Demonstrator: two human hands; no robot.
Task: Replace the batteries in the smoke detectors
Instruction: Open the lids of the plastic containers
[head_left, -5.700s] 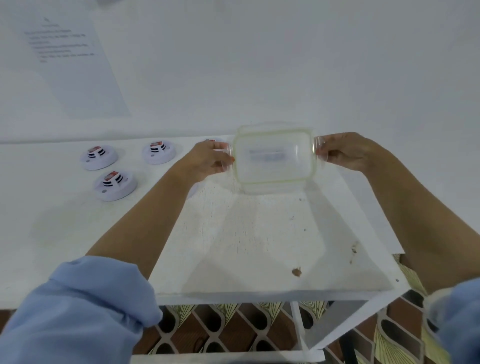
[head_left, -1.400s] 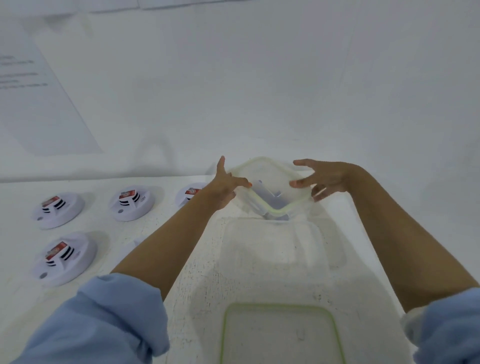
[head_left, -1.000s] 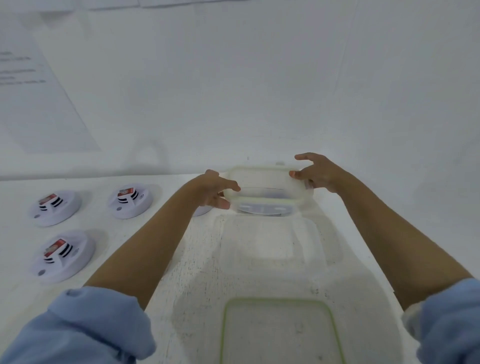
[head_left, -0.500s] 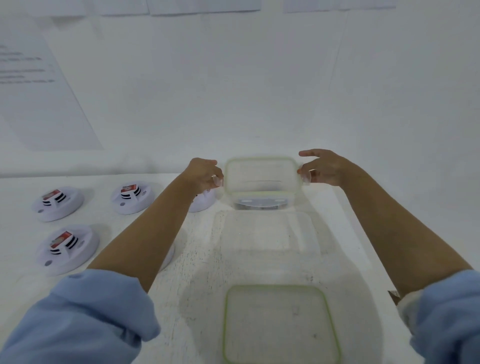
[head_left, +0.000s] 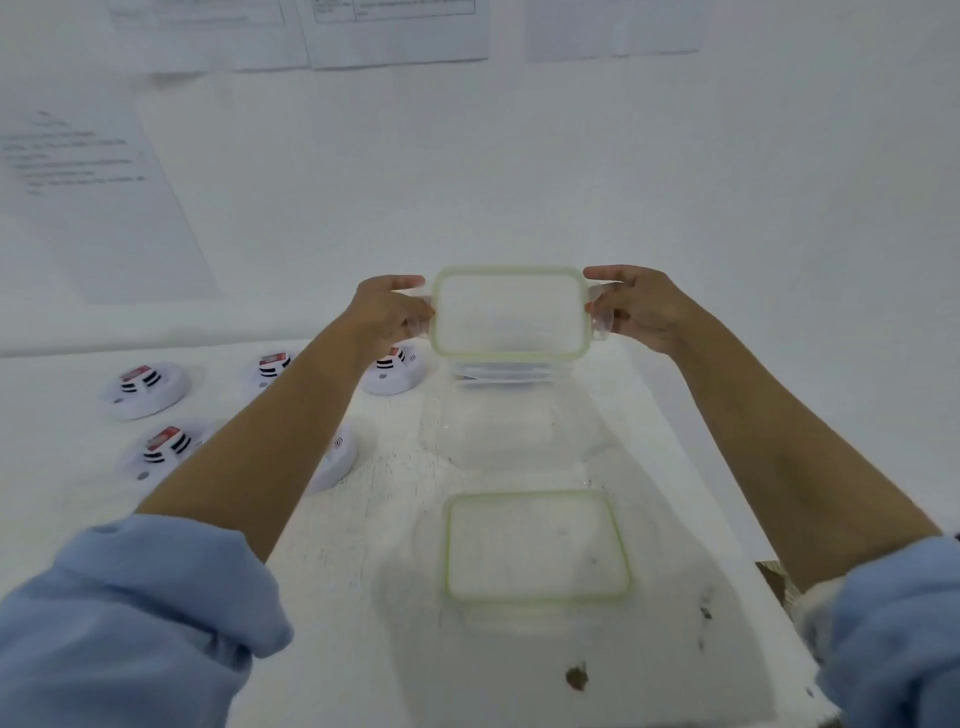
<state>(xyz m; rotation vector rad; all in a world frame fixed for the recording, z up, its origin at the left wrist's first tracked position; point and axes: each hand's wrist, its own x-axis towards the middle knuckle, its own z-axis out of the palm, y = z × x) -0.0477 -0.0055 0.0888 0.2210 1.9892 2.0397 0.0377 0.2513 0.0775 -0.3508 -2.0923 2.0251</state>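
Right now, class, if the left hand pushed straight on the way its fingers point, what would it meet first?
The left hand points rightward into the green-rimmed lidded container, whose side flap it pinches, so that container comes first; the right hand lies beyond it. Depth is uncertain.

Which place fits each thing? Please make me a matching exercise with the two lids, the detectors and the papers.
Things:
1. far lid
2. near lid
3. detectors
4. papers

Places:
A. on the wall
B. flat on the near part of the table
C. pinched between the left hand and the right hand
D. grouped at the left of the table

Pairs: 1-C, 2-B, 3-D, 4-A
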